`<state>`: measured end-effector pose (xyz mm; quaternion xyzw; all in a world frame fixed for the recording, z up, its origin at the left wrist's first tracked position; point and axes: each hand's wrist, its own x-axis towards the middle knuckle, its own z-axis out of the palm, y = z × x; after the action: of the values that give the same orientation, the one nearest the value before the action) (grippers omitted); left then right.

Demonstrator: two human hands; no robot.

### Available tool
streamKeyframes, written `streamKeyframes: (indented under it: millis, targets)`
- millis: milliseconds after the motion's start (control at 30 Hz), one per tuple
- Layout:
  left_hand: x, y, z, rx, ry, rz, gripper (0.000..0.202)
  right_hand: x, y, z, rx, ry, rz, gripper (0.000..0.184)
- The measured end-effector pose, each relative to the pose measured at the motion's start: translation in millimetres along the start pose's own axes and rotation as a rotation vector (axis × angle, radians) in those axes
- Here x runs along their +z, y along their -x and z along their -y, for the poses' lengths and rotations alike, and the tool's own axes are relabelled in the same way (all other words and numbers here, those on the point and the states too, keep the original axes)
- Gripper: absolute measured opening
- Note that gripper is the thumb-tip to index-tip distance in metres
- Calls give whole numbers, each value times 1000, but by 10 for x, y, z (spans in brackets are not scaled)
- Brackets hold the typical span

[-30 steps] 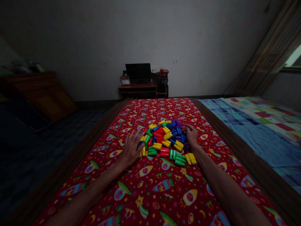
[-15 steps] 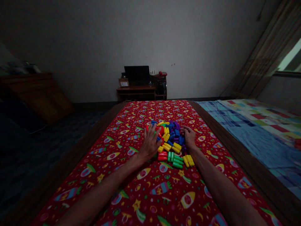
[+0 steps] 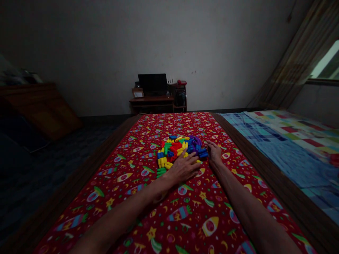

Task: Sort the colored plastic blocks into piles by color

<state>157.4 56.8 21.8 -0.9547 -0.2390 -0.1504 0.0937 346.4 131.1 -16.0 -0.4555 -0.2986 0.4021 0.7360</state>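
Observation:
A pile of plastic building blocks (image 3: 174,146) in red, yellow, green, blue and purple lies on the red patterned cloth (image 3: 169,225). Palm down, my left hand (image 3: 184,167) rests over the near side of this heap, fingers spread to the right, hiding some blocks beneath it. Green blocks (image 3: 161,171) show just left of its wrist. My right hand (image 3: 214,153) stands on its edge at the pile's right side, beside blue blocks (image 3: 203,153). Its fingers are loosely bent and apart, with nothing visible in them.
The cloth covers a long table with dark brown edges (image 3: 238,155). A bed with blue and checked covers (image 3: 267,148) adjoins on the right. A desk with a black monitor (image 3: 153,84) stands by the far wall, a wooden cabinet (image 3: 39,106) at the left.
My left hand has moved from the pile's left side to its near right side. Loose near-side blocks have been drawn in or are hidden beneath it. My right hand has barely moved.

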Motion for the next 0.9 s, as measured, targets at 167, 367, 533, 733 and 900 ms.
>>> streamKeyframes:
  millis: [167,367,533,733,900]
  targets:
    - [-197,222,216,-111,160,-63,42,18,91,20,4,114,-19,26]
    - [-97,677,792,-599,319,-378,51,84,124,143,-331,402,237,42]
    - [209,886,1161,-935,533,-532,62,291,-173,122,-248,443,348,38]
    - [275,922,1207,-945,608,-502,59,477,-399,-17,-180,591,588,47]
    - [253,920,1212,-971,585,-478,59,554,-176,-36,-279,668,818,47]
